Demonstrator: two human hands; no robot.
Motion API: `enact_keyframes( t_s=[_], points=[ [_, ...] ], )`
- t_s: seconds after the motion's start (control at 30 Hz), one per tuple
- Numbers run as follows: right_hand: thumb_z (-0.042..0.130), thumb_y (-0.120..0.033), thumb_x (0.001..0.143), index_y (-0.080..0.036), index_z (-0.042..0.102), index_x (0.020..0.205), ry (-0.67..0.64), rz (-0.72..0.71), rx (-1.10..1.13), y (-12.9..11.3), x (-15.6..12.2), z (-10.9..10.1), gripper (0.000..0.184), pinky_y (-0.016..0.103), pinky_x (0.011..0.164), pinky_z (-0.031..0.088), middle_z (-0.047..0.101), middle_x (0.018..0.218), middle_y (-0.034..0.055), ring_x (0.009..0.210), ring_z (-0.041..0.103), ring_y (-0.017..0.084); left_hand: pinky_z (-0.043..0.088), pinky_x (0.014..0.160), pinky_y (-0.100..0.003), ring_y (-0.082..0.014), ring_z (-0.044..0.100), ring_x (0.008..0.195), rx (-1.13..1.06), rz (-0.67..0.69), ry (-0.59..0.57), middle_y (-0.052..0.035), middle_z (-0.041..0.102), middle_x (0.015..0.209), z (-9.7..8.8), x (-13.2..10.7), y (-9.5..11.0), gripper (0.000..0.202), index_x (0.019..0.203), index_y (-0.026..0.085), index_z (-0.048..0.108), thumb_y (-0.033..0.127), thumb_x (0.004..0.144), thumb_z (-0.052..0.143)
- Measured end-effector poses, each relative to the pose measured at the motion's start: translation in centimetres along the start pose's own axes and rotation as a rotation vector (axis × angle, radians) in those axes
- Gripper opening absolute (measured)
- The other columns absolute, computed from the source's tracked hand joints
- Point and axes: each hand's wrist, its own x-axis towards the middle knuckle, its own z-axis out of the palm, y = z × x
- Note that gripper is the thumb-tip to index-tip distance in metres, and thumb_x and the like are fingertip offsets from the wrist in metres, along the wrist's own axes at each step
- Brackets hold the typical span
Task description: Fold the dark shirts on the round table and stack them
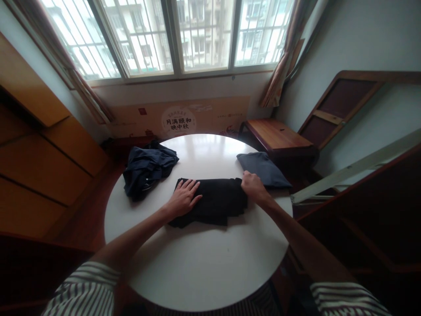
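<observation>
Here lay black cloth (221, 194).
The left hand (182, 199) rested on it, fingers spread; the right hand (253, 187), fingers curled, held its edge.

Big barred glass window (207, 37) up top, tan panel (205, 117) with black Chinese lettering (178, 124) below it, orange-brown wooden cabinet (39, 173) far left, low reddish-brown wooden bench (279, 134) kinda right of centre.
</observation>
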Motion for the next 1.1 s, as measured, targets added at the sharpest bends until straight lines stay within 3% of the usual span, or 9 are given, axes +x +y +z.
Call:
enact_keyframes(
  t_s=[0.1,0.2,0.27,0.47,0.57,0.63,0.8,0.97,1.1],
  points=[
    [0.039,-0.014,0.096,-0.007,0.067,0.11,0.028,-0.138,0.016,-1.5,-1.2,-0.7,0.032,0.035,0.087,0.048,0.069,0.106,0.023,0.1,0.067,0.029,0.029,0.114,-0.047,-0.0279,0.044,0.135,-0.006,0.001,-0.005,-0.0125,0.05,0.146,-0.2,0.7,-0.4,0.051,0.143,0.016,0.047,0.043,0.103,0.032],
    [0.04,-0.036,0.101,-0.019,0.057,0.134,-0.013,-0.433,0.056,-2.9,-2.1,0.2,0.041,0.04,0.107,0.039,0.06,0.135,0.0132,0.125,0.054,0.027,0.032,0.113,-0.042,-0.0253,0.05,0.13,-0.042,-0.05,-0.003,-0.0112,0.058,0.138,-0.4,1.5,-2.1,0.045,0.136,0.017,0.054,0.035,0.103,0.03],
    [0.04,-0.051,0.099,-0.023,0.048,0.144,-0.06,-0.474,0.018,-2.8,-2.4,1.7,0.053,0.051,0.113,0.03,0.049,0.147,0.0111,0.136,0.042,0.033,0.036,0.111,-0.04,-0.0246,0.053,0.126,-0.087,-0.098,-0.001,-0.0134,0.061,0.133,-0.2,1.5,-3.7,0.043,0.133,0.014,0.056,0.029,0.102,0.031],
    [0.033,-0.055,0.1,-0.006,0.038,0.149,-0.04,-0.267,-0.02,-1.0,-2.9,4.9,0.07,0.049,0.117,0.023,0.027,0.158,0.0198,0.147,0.023,0.033,0.042,0.107,-0.042,-0.0268,0.057,0.119,-0.237,-0.167,0.091,-0.0152,0.062,0.126,0.0,-0.3,-7.6,0.043,0.127,0.011,0.058,0.032,0.1,0.032],
    [0.045,-0.049,0.096,0.004,0.045,0.141,0.119,-0.183,0.016,-0.8,-3.0,4.2,0.069,0.047,0.112,0.031,0.041,0.146,0.0304,0.138,0.037,0.038,0.043,0.107,-0.043,-0.0266,0.059,0.116,-0.312,-0.186,0.144,-0.0149,0.064,0.122,-0.7,-0.7,-8.2,0.042,0.123,0.012,0.061,0.033,0.099,0.034],
    [0.054,-0.047,0.092,0.001,0.056,0.129,0.148,-0.122,0.101,-0.6,-2.9,3.5,0.061,0.046,0.104,0.04,0.058,0.128,0.0295,0.122,0.053,0.037,0.042,0.109,-0.043,-0.0256,0.058,0.118,-0.371,-0.2,0.183,-0.0141,0.063,0.122,-0.7,-0.6,-7.8,0.043,0.124,0.013,0.06,0.035,0.1,0.033],
    [0.072,-0.036,0.078,-0.013,0.07,0.103,0.025,-0.031,0.626,-0.2,-2.3,3.1,0.034,0.037,0.085,0.053,0.073,0.099,0.0138,0.091,0.068,0.026,0.034,0.116,-0.043,-0.0251,0.045,0.136,-0.459,-0.219,0.194,-0.0143,0.048,0.144,1.5,-1.0,-5.3,0.046,0.133,0.015,0.054,0.039,0.101,0.033],
    [0.08,-0.027,0.067,-0.015,0.072,0.094,-0.119,0.297,1.376,-0.6,-1.9,3.9,0.03,0.031,0.069,0.058,0.076,0.085,0.0067,0.077,0.071,0.021,0.03,0.119,-0.045,-0.0257,0.038,0.141,-0.428,-0.235,0.225,-0.0158,0.039,0.15,2.9,-1.7,-4.0,0.047,0.137,0.014,0.049,0.038,0.102,0.028],
    [0.077,-0.017,0.072,-0.015,0.072,0.087,-0.117,0.488,1.573,-0.5,-1.7,3.9,0.016,0.031,0.066,0.06,0.075,0.072,0.0052,0.067,0.071,0.019,0.03,0.118,-0.048,-0.0277,0.037,0.14,-0.371,-0.222,0.225,-0.0174,0.042,0.148,2.6,-1.7,-4.1,0.047,0.136,0.012,0.05,0.036,0.102,0.028]
  ],
)
